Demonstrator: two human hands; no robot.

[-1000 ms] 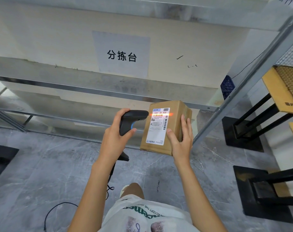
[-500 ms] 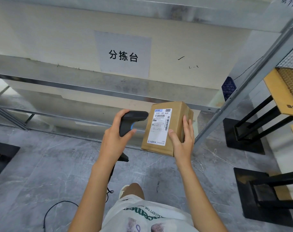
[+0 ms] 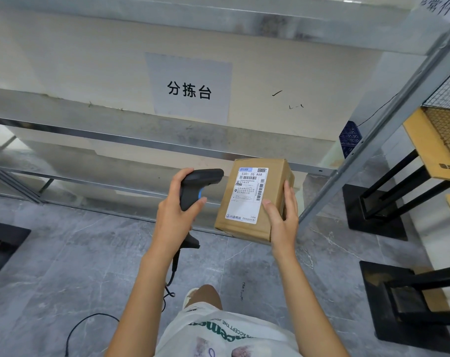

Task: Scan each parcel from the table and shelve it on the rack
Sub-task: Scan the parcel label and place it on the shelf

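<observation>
I see the grey marble-patterned floor [image 3: 64, 258] filling the near part of the view, and beyond it the long metal table [image 3: 141, 140] running across the far side, its edge a bright steel rail. On the pale panel above that rail hangs a paper sign [image 3: 190, 88] printed with three black characters. To the right stands the rack [image 3: 404, 104], its slanted grey upright crossing the frame, with a wire-mesh shelf and tan boards at the far right and black feet on the floor below.

Between table edge and me, I hold the parcel [image 3: 254, 199], a brown cardboard box tilted up so its white shipping label [image 3: 248, 194] faces me; it is in the air, in front of the table's right end, just left of the rack upright. My right hand [image 3: 283, 215] grips its right side, thumb lying on the front face by the label and fingers wrapped around the right edge.

Just left of the parcel, my left hand [image 3: 177, 210] is curled around the handle of the black scanner [image 3: 198, 186], whose head points right toward the label, close to but not touching the box. The scanner's cable [image 3: 90, 320] trails down across the floor.
</observation>
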